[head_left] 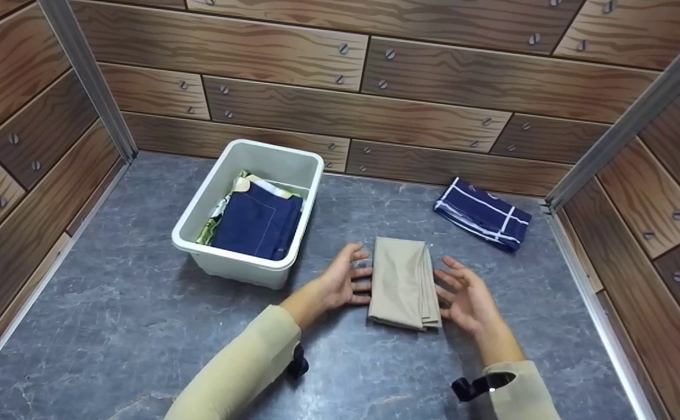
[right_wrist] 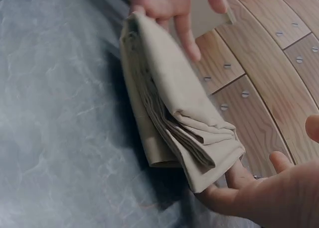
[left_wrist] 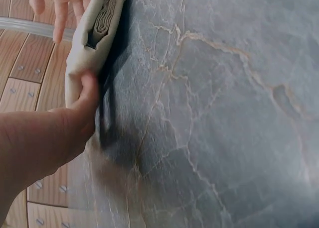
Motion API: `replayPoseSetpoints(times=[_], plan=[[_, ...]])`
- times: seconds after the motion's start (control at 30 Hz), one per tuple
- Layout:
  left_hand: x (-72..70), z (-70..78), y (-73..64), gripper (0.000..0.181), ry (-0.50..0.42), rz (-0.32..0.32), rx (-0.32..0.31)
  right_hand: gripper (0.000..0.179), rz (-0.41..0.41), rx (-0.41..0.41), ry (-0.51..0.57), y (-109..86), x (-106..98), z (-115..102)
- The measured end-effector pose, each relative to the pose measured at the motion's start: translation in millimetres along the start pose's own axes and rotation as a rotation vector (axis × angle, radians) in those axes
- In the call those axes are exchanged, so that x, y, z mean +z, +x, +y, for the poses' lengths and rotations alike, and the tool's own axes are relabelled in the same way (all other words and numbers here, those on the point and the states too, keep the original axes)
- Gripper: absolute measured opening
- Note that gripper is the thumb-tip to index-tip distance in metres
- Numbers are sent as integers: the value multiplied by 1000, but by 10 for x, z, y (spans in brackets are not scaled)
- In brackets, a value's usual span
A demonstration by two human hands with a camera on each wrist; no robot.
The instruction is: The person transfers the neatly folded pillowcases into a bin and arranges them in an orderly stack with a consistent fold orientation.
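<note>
A smooth, beige woven cloth [head_left: 399, 283], folded into a flat rectangle, lies right of centre on the grey, marble-veined surface [head_left: 112, 303]. Its long axis runs from near to far, tilted slightly so the near end sits a little right of the far end; loose, stacked fold edges show along its right side, while the left side is a rounded fold. The left hand [head_left: 342, 281] and the right hand [head_left: 467, 297] flank it, fingertips at its long sides, fingers spread and extended, thumbs clear of the fabric, with neither hand gripping. To the far left stands a pale grey plastic bin [head_left: 234, 270] with rounded corners, containing a navy cloth with a stitched line [head_left: 252, 224] over a green-and-white patterned cloth [head_left: 207, 231]. A folded navy cloth with white stripes [head_left: 483, 214] lies slantwise at far right.
</note>
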State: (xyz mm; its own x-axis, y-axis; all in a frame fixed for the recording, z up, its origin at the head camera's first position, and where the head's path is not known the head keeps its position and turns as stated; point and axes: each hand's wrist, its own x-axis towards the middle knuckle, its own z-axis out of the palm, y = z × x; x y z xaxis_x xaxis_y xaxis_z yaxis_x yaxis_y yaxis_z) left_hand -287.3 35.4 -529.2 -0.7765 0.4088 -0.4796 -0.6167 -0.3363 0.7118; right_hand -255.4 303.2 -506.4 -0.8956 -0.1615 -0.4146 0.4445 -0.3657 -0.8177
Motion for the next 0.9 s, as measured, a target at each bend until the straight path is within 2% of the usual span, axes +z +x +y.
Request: replayPoseSetpoints(times=[0.27,0.53,0.9], plan=[[17,1,2,75,-18,-16,22,53,6,-10,-14,36,6,51],[-6,-21,31,76,-64,-35,15,42,-4,-94,6,85,18,68],[-23,-12,30,72,-47,-51,13,49,-66,-64,72,76,3,75]])
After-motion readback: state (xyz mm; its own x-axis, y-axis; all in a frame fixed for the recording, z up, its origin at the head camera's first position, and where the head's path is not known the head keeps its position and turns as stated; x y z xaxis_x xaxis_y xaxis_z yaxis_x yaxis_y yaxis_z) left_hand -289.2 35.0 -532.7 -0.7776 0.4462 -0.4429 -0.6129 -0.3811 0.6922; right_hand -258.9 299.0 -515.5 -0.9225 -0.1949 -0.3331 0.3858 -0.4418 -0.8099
